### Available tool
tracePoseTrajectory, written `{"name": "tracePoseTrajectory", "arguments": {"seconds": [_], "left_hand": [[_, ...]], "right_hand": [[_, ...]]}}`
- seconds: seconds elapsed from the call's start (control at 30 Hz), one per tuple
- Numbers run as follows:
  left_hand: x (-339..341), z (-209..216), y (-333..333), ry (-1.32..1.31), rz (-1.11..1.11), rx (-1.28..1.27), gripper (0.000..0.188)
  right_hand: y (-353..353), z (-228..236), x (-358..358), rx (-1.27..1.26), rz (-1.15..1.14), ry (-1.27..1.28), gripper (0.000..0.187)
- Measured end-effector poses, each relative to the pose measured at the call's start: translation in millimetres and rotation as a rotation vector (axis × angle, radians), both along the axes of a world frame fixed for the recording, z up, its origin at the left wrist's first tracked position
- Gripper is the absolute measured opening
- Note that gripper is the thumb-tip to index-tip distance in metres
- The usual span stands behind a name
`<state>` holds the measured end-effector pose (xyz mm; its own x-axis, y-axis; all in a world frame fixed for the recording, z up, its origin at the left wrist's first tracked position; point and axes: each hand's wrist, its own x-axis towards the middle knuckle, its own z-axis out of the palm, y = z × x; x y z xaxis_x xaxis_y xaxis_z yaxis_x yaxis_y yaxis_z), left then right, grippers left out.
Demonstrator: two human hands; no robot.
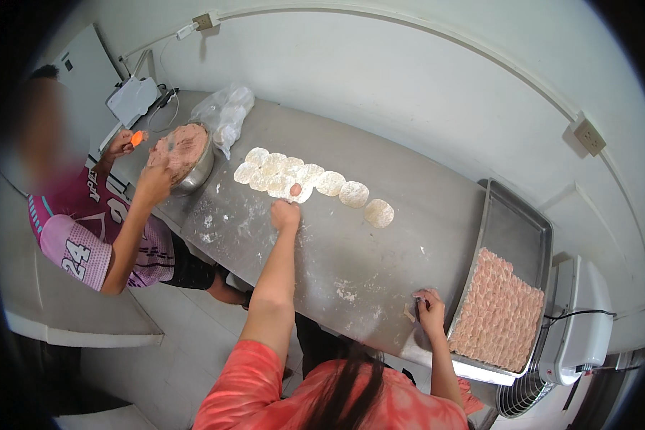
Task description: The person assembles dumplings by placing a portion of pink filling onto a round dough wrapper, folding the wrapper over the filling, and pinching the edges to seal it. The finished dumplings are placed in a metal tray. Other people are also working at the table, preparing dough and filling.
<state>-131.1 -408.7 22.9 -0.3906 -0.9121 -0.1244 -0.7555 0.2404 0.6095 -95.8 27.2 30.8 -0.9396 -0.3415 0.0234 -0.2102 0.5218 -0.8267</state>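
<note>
Thin round floured dough wrappers [271, 169] lie overlapping in rows on the metal table, with a few trailing off singly to the right. A small lump of pink minced meat [294, 189] sits on one wrapper at the near side. My left hand [285, 215] is closed at that wrapper's near edge; its fingertips are partly hidden by the hand. At the table's front edge, my right hand [430, 308] has its fingers bent but apart, beside a pale scrap of dough [408, 312]. I make out nothing held in it.
Rows of filled dumplings [500, 309] cover the near part of a metal tray [517, 219] at right. At left, a co-worker [115, 222] holds an orange scoop [137, 138] over a steel bowl [200, 172] of minced meat. A plastic bag [226, 115] lies behind it.
</note>
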Motion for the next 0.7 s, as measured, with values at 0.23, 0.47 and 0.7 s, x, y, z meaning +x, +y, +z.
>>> {"name": "tracePoseTrajectory", "arguments": {"seconds": [0.23, 0.47, 0.7], "left_hand": [[-0.6, -3.9, -1.5, 0.063, 0.074, -0.205, 0.021], [42.5, -3.1, 34.4, 0.062, -0.19, -0.061, 0.023], [138.2, -27.3, 97.2, 0.192, -0.435, 0.271, 0.023]], "right_hand": [[-1.7, -7.9, -2.8, 0.012, -0.01, 0.04, 0.023], [-10.5, -6.6, 1.0, 0.056, -0.008, 0.052, 0.019], [-75.2, -12.1, -3.7, 0.029, 0.28, 0.075, 0.022]]}}
